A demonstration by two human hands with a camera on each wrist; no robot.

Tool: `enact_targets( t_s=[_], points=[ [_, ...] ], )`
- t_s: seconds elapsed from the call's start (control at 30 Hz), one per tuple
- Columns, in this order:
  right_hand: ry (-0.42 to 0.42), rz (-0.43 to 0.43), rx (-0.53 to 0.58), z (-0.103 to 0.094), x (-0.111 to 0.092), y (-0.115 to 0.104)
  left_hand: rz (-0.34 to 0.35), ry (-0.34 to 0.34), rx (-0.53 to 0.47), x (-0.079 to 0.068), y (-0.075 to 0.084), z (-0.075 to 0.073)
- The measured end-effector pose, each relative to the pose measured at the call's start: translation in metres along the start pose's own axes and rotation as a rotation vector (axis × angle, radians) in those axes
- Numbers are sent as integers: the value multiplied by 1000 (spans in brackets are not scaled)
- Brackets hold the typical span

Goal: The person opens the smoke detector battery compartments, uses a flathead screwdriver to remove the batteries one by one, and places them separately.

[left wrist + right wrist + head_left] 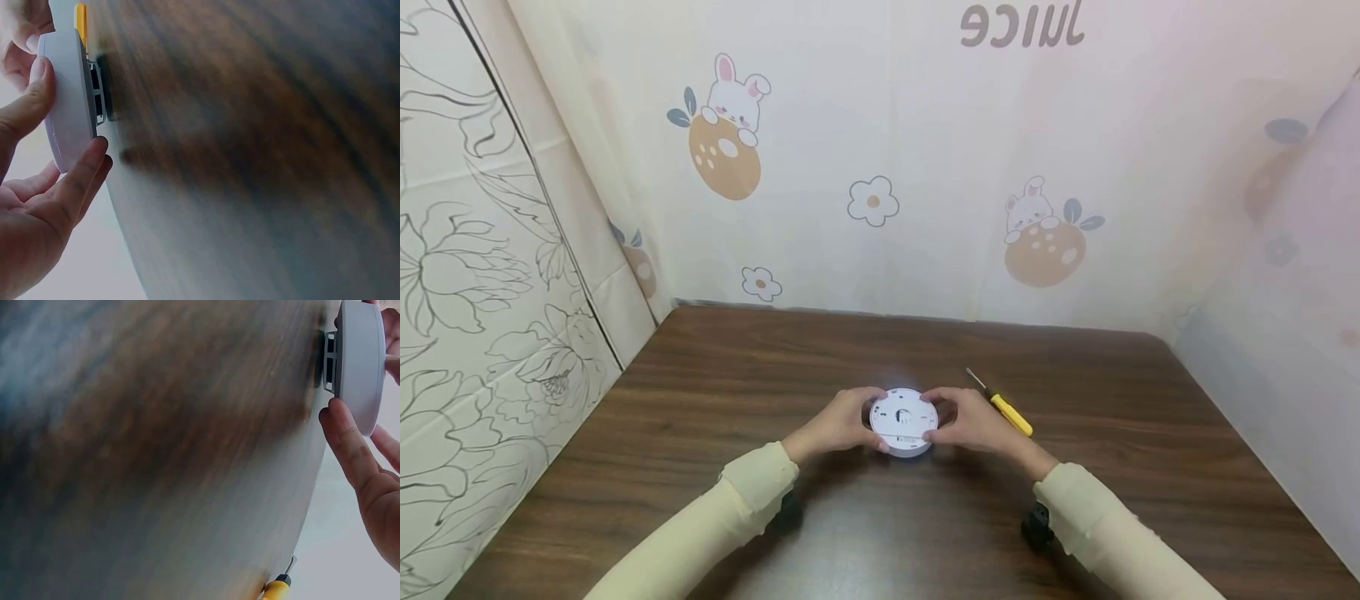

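Observation:
A round white smoke detector (891,427) is held between both hands above the table, its flat back with slots and a central opening facing up. My left hand (842,423) grips its left edge, thumb on the near side and fingers round the far side. On the opposite edge, my right hand (976,422) holds it the same way. Both wrist views show the smooth side wall of the smoke detector (67,100) and its vented part (330,361) pointing down, close over the tabletop.
A screwdriver (1011,414) with a yellow handle lies to the right, just beyond the right hand. The dark wood table (737,358) ends at a patterned curtain (880,267) at the back. Another floral curtain hangs on the left.

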State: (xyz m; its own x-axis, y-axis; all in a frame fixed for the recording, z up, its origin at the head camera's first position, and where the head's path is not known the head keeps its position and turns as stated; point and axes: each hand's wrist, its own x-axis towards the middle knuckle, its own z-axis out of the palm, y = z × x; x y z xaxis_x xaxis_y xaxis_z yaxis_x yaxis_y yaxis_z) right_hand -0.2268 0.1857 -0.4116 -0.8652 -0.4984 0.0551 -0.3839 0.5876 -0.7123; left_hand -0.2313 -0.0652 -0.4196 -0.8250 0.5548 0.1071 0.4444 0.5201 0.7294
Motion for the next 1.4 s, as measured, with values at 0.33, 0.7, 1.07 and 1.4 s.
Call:
enact_targets(
  t_s=[0.33,0.7,1.07,1.4],
  points=[
    [9,0,11,-3,-1,3,28,19,15,0,3,0],
    [-6,-26,32,-3,-1,4,16,31,15,-2,2,2],
    [-31,-29,23,-3,1,3,-34,-22,-57,-2,2,0],
    [-66,-29,-42,-8,2,-3,-54,-89,-177,0,-4,-1]
  ],
)
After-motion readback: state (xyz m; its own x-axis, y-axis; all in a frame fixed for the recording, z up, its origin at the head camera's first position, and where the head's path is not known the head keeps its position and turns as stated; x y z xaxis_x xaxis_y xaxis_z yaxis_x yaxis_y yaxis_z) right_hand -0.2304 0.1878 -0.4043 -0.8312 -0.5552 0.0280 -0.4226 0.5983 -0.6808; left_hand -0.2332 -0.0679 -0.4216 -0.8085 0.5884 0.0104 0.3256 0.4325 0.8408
